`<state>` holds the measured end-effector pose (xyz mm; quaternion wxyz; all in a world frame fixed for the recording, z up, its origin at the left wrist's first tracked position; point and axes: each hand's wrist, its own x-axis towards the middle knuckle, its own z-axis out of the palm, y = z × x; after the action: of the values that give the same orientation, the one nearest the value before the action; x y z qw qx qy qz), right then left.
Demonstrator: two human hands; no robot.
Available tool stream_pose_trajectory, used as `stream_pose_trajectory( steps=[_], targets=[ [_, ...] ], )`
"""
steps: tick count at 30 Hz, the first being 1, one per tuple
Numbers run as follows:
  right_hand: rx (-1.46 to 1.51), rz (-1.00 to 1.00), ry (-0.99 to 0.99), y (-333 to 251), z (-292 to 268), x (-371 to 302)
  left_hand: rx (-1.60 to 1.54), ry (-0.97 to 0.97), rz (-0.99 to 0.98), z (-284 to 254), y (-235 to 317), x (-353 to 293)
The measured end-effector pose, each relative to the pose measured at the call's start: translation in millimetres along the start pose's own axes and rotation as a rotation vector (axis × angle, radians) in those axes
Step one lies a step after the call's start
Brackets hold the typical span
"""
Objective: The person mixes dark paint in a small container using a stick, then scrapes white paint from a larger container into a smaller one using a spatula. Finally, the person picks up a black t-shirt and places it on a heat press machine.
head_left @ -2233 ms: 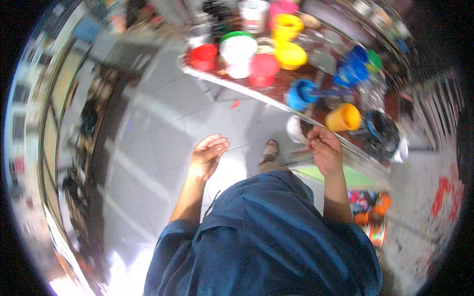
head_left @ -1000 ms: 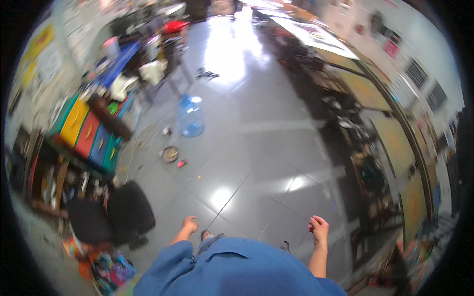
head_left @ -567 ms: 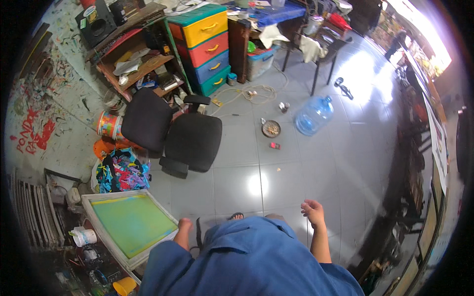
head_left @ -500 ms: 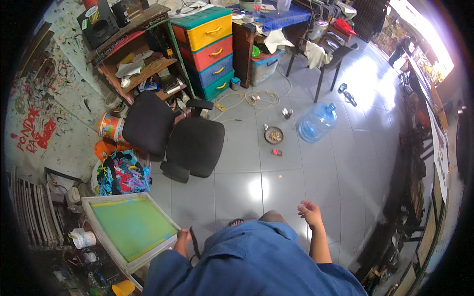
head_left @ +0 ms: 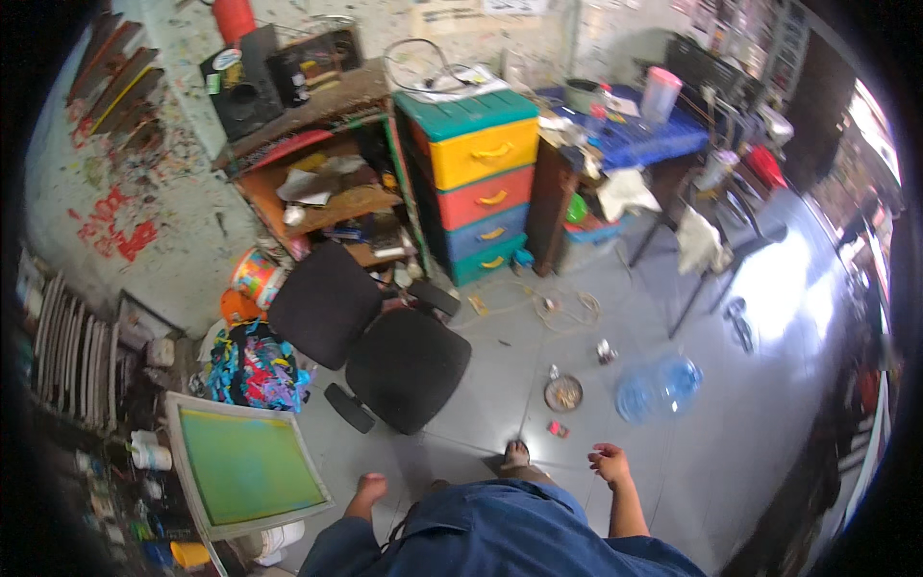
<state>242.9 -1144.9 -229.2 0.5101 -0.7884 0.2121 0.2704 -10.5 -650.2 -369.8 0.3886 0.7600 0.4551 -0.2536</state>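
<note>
Framed green panel (head_left: 252, 468), qty 1, is the thing nearest the L hand (head_left: 369, 489): lower L of frame, tilted, gap visible btwn its edge and the hand, no contact. L hand is at lower centre, blurred; fingers look curled in, can't tell how tightly or whether anything's inside. R hand (head_left: 611, 465), lower R of centre: fingers loosely bent, spread apart, nothing seen in it.

Step in hand, my read: on foot btwn handling jobs, nothing evidently carried. Next move prob. calls for careful footing, w/ stuff on the floor (head_left: 495, 409) ahead.

Nr the R hand, centre-R: 1 small red item (head_left: 559, 430), 1 round dish (head_left: 563, 410) w/ bits in it, 1 lg clear-blue bottle (head_left: 660, 388) on its side. L of centre: 1 black chair (head_left: 409, 370), 2 armrests showing. Beyond it, upper centre: 1 drawer unit (head_left: 486, 149), 4 drawers (yellow, red, blue, green). Mid L: 1 heap of multicoloured cloth (head_left: 252, 370). Bottom L: 1 yellow cup (head_left: 190, 555).
</note>
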Motion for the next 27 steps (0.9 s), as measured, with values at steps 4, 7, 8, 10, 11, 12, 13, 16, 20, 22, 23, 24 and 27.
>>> stream_pose_trajectory(
  steps=[4, 7, 8, 10, 11, 12, 13, 16, 20, 22, 23, 24, 27],
  targets=[
    [-0.081, -0.143, -0.016, -64, -13, 93, -0.247, 0.144, 0.245, -26, 130, -17],
    [-0.054, -0.228, -0.007, -137, -3, 130, -0.414, 0.129, 0.166, -32, 157, -19],
    [-0.052, -0.261, -0.007, -155, 8, 144, -0.479, 0.146, 0.137, -35, 162, -21],
    [-0.119, -0.329, -0.054, -177, 30, 168, -0.453, 0.152, 0.041, 5, 78, 31],
    [-0.174, -0.361, -0.092, -185, 41, 180, -0.433, 0.157, -0.005, 20, 42, 53],
    [-0.239, -0.393, -0.09, -186, 46, 192, -0.815, 0.039, -0.265, 9, 75, 29],
    [-0.23, -0.346, -0.143, -206, 61, 182, -0.099, -0.022, 0.033, 19, 31, 36],
    [-0.198, -0.251, -0.233, -249, 95, 167, 0.513, -0.065, 0.053, 54, -57, 38],
    [-0.333, -0.35, -0.317, -272, 137, 208, 0.601, -0.176, 0.097, 63, -53, 31],
    [-0.438, -0.35, -0.314, -288, 144, 213, 0.586, -0.167, -0.032, 31, -2, 58],
    [-0.488, -0.343, -0.34, -302, 153, 212, 0.515, -0.082, 0.0, 23, 9, 63],
    [-0.523, -0.335, -0.361, -311, 160, 214, 0.087, 0.022, -0.069, 10, 28, 70],
    [-0.631, -0.374, -0.453, -323, 181, 243, -1.219, 0.397, -0.3, -15, 98, 74]
  ],
)
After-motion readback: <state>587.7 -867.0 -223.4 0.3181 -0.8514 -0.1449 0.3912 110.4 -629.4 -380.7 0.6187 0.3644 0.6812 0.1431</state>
